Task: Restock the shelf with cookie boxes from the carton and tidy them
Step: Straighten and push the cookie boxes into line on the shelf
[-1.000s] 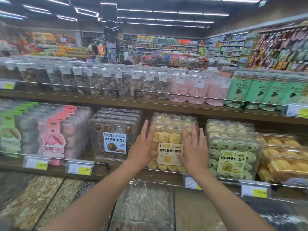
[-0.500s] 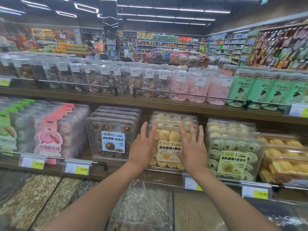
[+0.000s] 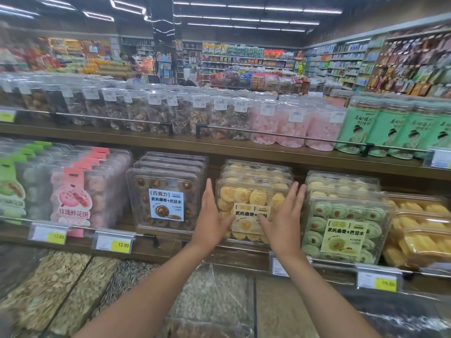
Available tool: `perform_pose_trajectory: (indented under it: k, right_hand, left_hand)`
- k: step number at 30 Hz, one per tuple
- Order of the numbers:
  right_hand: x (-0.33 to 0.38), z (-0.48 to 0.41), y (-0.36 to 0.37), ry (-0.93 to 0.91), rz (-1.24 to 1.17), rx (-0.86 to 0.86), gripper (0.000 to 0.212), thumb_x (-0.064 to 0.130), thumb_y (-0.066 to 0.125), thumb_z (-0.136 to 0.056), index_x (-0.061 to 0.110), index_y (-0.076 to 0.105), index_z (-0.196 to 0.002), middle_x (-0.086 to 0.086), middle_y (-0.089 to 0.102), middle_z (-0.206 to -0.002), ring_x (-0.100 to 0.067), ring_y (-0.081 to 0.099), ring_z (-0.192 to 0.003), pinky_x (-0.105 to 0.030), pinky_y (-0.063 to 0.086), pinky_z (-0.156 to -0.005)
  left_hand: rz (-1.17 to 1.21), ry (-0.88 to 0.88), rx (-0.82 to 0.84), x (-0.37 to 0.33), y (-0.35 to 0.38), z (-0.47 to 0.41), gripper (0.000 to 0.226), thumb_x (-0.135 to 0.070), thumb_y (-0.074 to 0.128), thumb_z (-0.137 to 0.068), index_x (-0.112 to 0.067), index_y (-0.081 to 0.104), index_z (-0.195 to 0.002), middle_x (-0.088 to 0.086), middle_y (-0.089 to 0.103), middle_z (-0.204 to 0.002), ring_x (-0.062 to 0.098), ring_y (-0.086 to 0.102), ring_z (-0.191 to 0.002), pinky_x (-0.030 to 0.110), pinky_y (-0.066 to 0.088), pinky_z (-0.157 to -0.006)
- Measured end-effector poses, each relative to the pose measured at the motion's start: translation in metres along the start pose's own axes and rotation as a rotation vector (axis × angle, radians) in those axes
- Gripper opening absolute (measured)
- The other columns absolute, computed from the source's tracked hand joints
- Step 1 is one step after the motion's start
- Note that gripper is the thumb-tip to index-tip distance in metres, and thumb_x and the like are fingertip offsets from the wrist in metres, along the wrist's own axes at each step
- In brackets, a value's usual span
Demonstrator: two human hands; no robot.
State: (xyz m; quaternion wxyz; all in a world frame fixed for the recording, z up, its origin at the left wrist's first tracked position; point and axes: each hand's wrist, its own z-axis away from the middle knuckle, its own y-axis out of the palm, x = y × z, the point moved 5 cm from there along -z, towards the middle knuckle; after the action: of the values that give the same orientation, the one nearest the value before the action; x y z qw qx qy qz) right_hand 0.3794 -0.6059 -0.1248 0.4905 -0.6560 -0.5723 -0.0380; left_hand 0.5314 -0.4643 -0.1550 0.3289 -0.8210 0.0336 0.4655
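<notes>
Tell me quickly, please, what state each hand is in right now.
Left hand: open, fingers straight, at the left edge of the yellow cookie box.
Right hand: open, fingers straight, over the same box's front; holding nothing.

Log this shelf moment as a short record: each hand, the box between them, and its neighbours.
box: clear plastic box of yellow cookies, upright, front of its row
left hand: open, fingers straight, at the box's left edge
right hand: open, fingers straight, at its right edge
left neighbour: clear box of chocolate cookies, blue label
right neighbour: clear box of green cookies
</notes>
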Motion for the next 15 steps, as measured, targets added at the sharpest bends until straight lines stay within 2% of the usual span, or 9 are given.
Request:
perform_pose_trajectory:
  k: [2,4,6,7,9,11,13,15]
  right_hand:
    - [-0.005,0.001,0.004,0.092,-0.143,-0.002,0.134,0.027,0.089,-0.081,0.023,-0.016,-0.165,0.006,-0.017,-0.173,-0.017,0.003,-0.160,-0.026,0.025,-0.119]
    - [-0.010,0.002,0.009,0.189,-0.299,0.029,0.134,0.034,0.090,-0.080,0.029,-0.014,-0.165,0.010,-0.006,-0.174,-0.009,0.003,-0.159,-0.027,0.017,-0.123]
    - [-0.017,0.003,0.014,0.301,-0.453,0.045,0.131,0.042,0.088,-0.080,0.031,-0.009,-0.166,0.012,0.001,-0.174,-0.009,0.008,-0.158,-0.029,0.018,-0.124]
    - [-0.022,0.002,0.016,0.356,-0.517,0.056,0.127,0.045,0.087,-0.080,0.032,-0.006,-0.166,0.011,0.004,-0.174,-0.011,0.012,-0.158,-0.032,0.020,-0.124]
    - [-0.033,0.000,0.021,0.439,-0.592,0.084,0.119,0.049,0.084,-0.081,0.032,0.003,-0.167,0.008,0.014,-0.174,-0.017,0.020,-0.158,-0.038,0.025,-0.123]
    - [-0.045,-0.004,0.026,0.481,-0.626,0.117,0.113,0.052,0.083,-0.080,0.030,0.013,-0.166,0.005,0.028,-0.170,-0.020,0.030,-0.154,-0.038,0.030,-0.118]
    - [-0.055,-0.007,0.031,0.514,-0.650,0.157,0.114,0.056,0.083,-0.072,0.033,0.021,-0.165,0.005,0.042,-0.162,-0.020,0.042,-0.146,-0.037,0.038,-0.112]
    - [-0.061,-0.011,0.036,0.530,-0.673,0.196,0.113,0.054,0.086,-0.069,0.039,0.024,-0.163,0.007,0.051,-0.154,-0.018,0.052,-0.135,-0.035,0.047,-0.102]
  left_hand:
    - [0.172,-0.187,0.052,0.012,0.006,-0.005,0.114,-0.030,0.081,-0.092,-0.038,-0.004,-0.167,-0.010,0.025,-0.172,0.012,0.032,-0.154,0.039,0.031,-0.125]
    - [0.359,-0.329,0.096,0.016,0.012,-0.008,0.085,-0.046,0.068,-0.094,-0.045,0.019,-0.164,-0.011,0.051,-0.158,0.015,0.054,-0.140,0.050,0.041,-0.121]
    - [0.575,-0.377,0.076,0.016,0.017,-0.013,0.055,-0.044,0.049,-0.102,-0.037,0.043,-0.156,-0.006,0.069,-0.139,0.014,0.070,-0.121,0.051,0.050,-0.112]
    - [0.624,-0.372,0.067,0.015,0.019,-0.015,0.047,-0.046,0.041,-0.107,-0.033,0.051,-0.151,-0.005,0.072,-0.133,0.011,0.071,-0.117,0.048,0.051,-0.111]
    - [0.643,-0.361,0.098,0.015,0.021,-0.016,0.060,-0.069,0.029,-0.103,-0.036,0.060,-0.143,-0.007,0.073,-0.132,0.011,0.069,-0.122,0.048,0.049,-0.114]
    - [0.634,-0.325,0.127,0.019,0.024,-0.017,0.073,-0.087,0.027,-0.093,-0.042,0.061,-0.140,-0.009,0.071,-0.135,0.012,0.066,-0.128,0.049,0.047,-0.115]
    - [0.638,-0.332,0.146,0.021,0.024,-0.020,0.073,-0.088,0.024,-0.092,-0.046,0.062,-0.138,-0.012,0.073,-0.133,0.008,0.067,-0.124,0.041,0.050,-0.112]
    - [0.707,-0.377,0.208,0.025,0.028,-0.022,0.072,-0.080,0.012,-0.096,-0.045,0.064,-0.132,-0.014,0.075,-0.128,0.001,0.069,-0.118,0.024,0.054,-0.102]
